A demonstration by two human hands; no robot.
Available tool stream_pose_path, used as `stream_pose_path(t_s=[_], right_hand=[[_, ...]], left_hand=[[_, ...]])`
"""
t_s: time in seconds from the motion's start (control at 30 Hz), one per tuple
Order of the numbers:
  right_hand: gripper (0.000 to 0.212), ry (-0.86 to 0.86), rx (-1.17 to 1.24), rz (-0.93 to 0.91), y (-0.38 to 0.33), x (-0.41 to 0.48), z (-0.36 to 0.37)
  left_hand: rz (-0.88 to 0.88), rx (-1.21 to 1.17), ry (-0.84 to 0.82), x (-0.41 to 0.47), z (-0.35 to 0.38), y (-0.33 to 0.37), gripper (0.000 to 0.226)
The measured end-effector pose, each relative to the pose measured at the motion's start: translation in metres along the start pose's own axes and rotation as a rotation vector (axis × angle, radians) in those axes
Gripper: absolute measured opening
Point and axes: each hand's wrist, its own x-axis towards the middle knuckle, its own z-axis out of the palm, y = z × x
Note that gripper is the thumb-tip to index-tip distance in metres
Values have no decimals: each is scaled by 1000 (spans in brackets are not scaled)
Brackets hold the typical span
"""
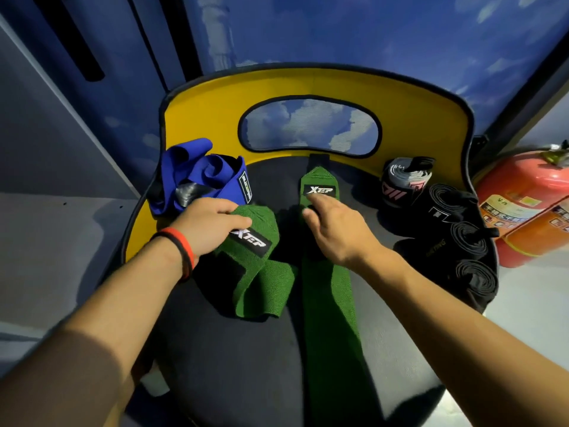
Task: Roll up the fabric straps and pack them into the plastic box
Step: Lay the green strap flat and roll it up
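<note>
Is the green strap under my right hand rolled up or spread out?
Spread out: the green strap lies flat and straight along the black seat under the right hand.

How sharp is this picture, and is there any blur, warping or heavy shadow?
Head view: fisheye warping bows the yellow chair back; the right hand is slightly motion-blurred on the flat green fabric strap; the left hand, gripping the folded green fabric strap, is sharper; shadow darkens the left forearm; the black rolled straps blend into the dark seat.

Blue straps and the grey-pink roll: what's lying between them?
In the head view, the labelled end of the flat green strap, on the black seat.
</note>
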Motion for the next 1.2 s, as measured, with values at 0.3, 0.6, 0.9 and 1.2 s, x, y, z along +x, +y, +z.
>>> stream_pose_path(t_s=[0.3,0.6,0.9,1.2], right_hand=[[41,-104,-363,-117,11,-25,23],[7,73,-234,59,24,-54,23],[70,11,-304,281,28,-42,9],[29,74,-56,248,33,-38,8]], left_hand=[[6,-191,-16,3,-1,6,30],[11,-216,7,-8,18,3,23],[24,-214,21,-5,30,8,21],[-21,-275,89,-3,33,11,25]])
